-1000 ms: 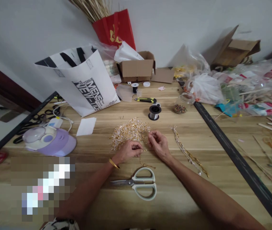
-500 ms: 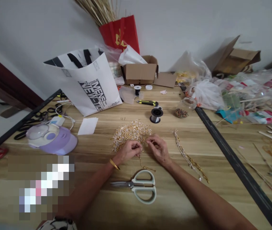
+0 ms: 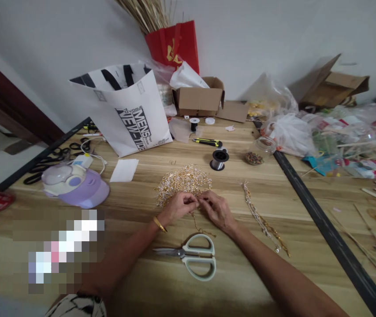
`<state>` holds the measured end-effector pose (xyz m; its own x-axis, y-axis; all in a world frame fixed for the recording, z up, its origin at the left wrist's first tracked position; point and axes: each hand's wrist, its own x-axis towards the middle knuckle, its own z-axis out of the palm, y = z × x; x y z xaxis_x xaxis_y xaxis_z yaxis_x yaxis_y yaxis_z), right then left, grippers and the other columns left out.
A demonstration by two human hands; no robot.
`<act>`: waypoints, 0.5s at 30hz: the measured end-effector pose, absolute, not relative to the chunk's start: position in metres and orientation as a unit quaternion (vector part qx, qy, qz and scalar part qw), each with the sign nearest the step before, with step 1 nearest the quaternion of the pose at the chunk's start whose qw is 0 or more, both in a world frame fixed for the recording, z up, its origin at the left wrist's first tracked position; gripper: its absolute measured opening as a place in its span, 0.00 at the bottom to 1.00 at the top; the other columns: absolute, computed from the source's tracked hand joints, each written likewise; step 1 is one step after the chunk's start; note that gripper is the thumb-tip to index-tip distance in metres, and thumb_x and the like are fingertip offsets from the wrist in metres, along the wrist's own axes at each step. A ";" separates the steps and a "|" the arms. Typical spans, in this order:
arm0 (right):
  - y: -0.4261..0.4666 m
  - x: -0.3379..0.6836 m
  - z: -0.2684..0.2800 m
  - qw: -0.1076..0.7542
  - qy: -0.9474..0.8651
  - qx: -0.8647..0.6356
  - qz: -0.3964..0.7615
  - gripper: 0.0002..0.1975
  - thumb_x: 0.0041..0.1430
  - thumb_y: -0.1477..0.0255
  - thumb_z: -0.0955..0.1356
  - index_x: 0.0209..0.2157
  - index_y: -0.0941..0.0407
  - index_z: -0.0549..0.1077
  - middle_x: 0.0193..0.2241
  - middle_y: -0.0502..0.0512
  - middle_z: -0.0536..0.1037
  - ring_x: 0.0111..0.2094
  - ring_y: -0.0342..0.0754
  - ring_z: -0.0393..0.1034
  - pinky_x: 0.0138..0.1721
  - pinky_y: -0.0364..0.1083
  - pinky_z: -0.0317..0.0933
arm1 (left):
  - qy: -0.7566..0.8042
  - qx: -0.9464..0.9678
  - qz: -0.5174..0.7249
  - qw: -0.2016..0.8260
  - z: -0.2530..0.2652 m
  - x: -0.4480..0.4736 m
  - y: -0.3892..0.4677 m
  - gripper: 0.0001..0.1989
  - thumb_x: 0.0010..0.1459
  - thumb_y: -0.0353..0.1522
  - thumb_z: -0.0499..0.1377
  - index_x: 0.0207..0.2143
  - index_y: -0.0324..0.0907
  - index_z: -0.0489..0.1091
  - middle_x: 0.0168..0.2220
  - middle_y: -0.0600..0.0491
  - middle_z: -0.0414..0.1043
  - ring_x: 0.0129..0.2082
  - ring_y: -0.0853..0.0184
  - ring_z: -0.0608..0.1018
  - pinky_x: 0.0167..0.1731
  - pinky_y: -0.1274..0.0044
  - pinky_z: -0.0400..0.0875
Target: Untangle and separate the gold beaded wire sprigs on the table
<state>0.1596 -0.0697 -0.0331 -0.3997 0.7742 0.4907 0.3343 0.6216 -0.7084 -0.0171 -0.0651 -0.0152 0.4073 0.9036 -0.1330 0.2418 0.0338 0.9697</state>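
Gold chain (image 3: 201,230): laid on table (image 3: 135,281), just nearside of both hands' fingertips | Left hand (image 3: 181,205): pinched narrow, contents cannot be told | Right hand (image 3: 218,212): pinched narrow beside left fingertips, contents likewise unclear | Bead pile (image 3: 181,179): heaped just beyond hands | Scissors (image 3: 183,253): placed below chain

we see a wood-grain table (image 3: 174,297) bearing scissors (image 3: 183,252), a wire spool (image 3: 218,161), a utility knife (image 3: 208,142) and, probably, heaped beads (image 3: 179,182).
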 end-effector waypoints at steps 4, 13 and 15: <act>-0.069 0.160 -0.035 0.420 -0.800 -0.358 0.234 0.07 0.63 0.72 0.61 0.34 0.56 0.70 0.28 0.55 0.73 0.29 0.46 0.68 0.32 0.43 0.63 | 0.464 0.629 0.327 0.532 -0.015 -0.016 -0.065 0.06 0.50 0.31 0.59 0.26 0.35 0.70 0.20 0.56 0.67 0.21 0.74 0.68 0.23 0.83 0.62; -0.069 0.159 -0.034 0.415 -0.802 -0.359 0.236 0.07 0.63 0.73 0.61 0.34 0.56 0.70 0.28 0.55 0.73 0.29 0.46 0.67 0.31 0.44 0.63 | 0.467 0.620 0.353 0.523 -0.016 -0.015 -0.066 0.04 0.47 0.28 0.59 0.24 0.35 0.69 0.22 0.54 0.68 0.23 0.73 0.69 0.23 0.83 0.62; -0.070 0.159 -0.033 0.414 -0.798 -0.367 0.237 0.08 0.63 0.73 0.61 0.33 0.56 0.70 0.27 0.55 0.72 0.28 0.45 0.67 0.31 0.43 0.62 | 0.467 0.618 0.347 0.529 -0.017 -0.014 -0.066 0.04 0.48 0.29 0.59 0.24 0.35 0.69 0.21 0.55 0.68 0.22 0.73 0.70 0.23 0.83 0.63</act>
